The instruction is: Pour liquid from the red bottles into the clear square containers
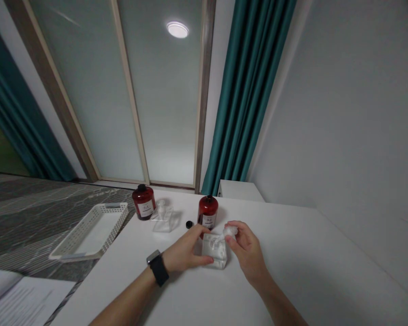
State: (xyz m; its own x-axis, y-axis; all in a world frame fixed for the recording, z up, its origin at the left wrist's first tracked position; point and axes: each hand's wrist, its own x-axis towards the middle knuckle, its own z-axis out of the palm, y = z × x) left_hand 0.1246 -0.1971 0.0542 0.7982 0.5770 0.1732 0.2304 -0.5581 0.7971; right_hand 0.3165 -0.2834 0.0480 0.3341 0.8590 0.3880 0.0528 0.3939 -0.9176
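My left hand point(189, 250) wraps around the side of a clear square bottle point(216, 253) standing on the white table. Between the fingers and thumb of my right hand point(246, 251) is a whitish, translucent pump head point(230, 232), just above and to the right of the bottle's neck. Whether its tube is still inside the bottle I cannot tell. Right behind my hands stands a dark red bottle point(208, 209) with a white label, its mouth uncapped. A small black cap point(189, 224) lies to the left of that bottle.
A second red bottle point(143, 206) with a black cap stands at the back left, beside another clear pump bottle point(162, 219). Off the table's left edge are a white perforated basket point(105, 206) and an open book point(30, 299). A white cabinet point(241, 190) stands behind the table.
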